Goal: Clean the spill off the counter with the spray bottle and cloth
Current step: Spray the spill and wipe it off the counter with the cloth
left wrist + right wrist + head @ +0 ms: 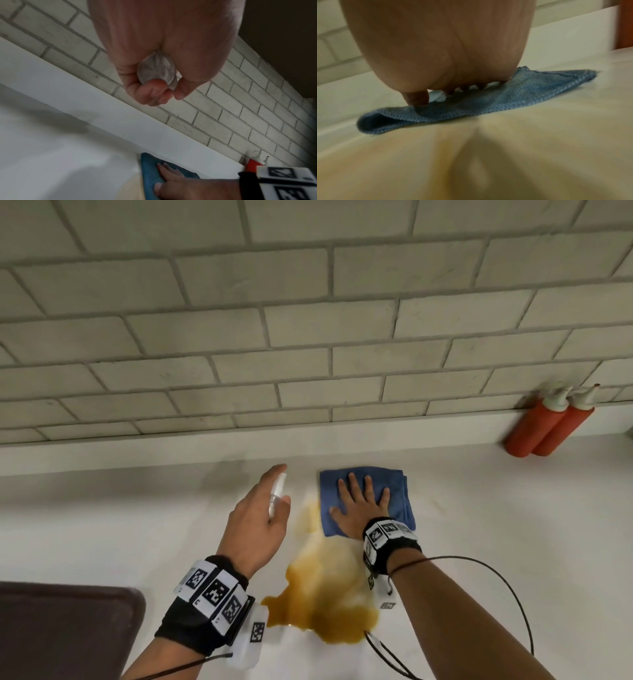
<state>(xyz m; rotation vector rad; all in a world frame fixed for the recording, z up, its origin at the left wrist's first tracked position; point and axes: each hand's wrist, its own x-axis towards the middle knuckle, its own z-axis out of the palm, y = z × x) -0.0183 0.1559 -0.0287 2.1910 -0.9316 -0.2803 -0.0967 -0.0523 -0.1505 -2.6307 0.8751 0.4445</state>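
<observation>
A yellow-brown spill (329,594) spreads over the white counter (102,525) between my arms. My left hand (260,515) grips a small clear spray bottle (276,496) above the counter, left of the spill's far end; the bottle's round base (157,70) shows between curled fingers (154,89). My right hand (359,505) lies flat, fingers spread, pressing a folded blue cloth (400,494) onto the counter at the spill's far edge. The cloth (488,100) sits under the palm (436,47), with smeared yellow liquid (471,155) in front of it.
A grey tiled wall (308,337) rises behind the counter. Two red squeeze bottles (548,426) with white caps stand against it at the far right. A dark brown board or tray (65,625) lies at the near left. Thin black cables (507,594) trail from my wristbands.
</observation>
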